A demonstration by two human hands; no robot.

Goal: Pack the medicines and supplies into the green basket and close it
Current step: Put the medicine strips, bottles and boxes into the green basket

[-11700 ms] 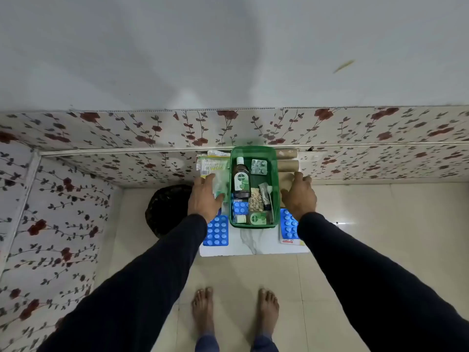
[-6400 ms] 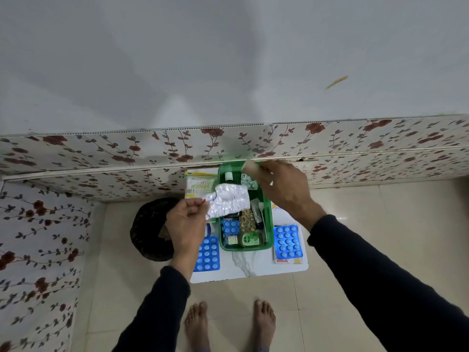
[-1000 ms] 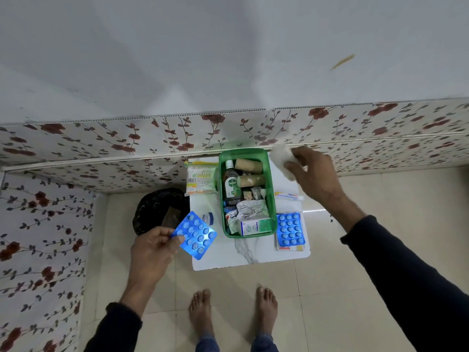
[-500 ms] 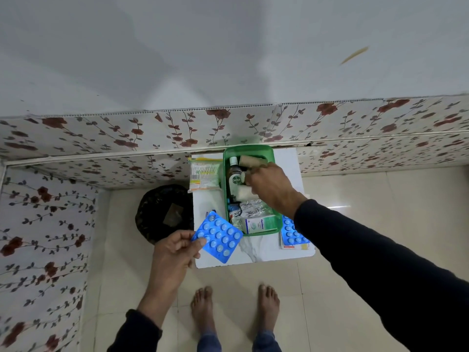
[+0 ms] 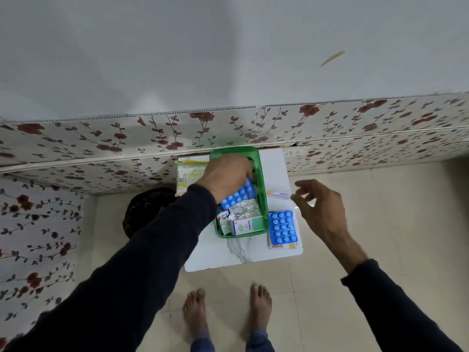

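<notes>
The green basket [image 5: 264, 199] stands on a small white table [image 5: 228, 255] against the wall. My left hand [image 5: 224, 177] is over the basket's middle, holding a blue blister pack [image 5: 239, 196] down inside it. Silver foil strips [image 5: 241, 212] and a green-white box [image 5: 247, 224] lie in the basket's near end. My right hand [image 5: 321, 209] hovers open, fingers spread, right of the table. A second blue blister pack [image 5: 283, 227] lies on the table beside the basket, and a small white-orange tube box [image 5: 278, 194] lies behind it.
A yellow-green packet [image 5: 190, 174] lies on the table left of the basket. A black bin [image 5: 146, 209] stands on the floor to the left. A floral-patterned wall runs behind the table. My bare feet [image 5: 225, 308] are on the tiled floor.
My left hand carried the blue blister pack from the table's left front into the basket. My right hand left the basket and moved out to the right, open.
</notes>
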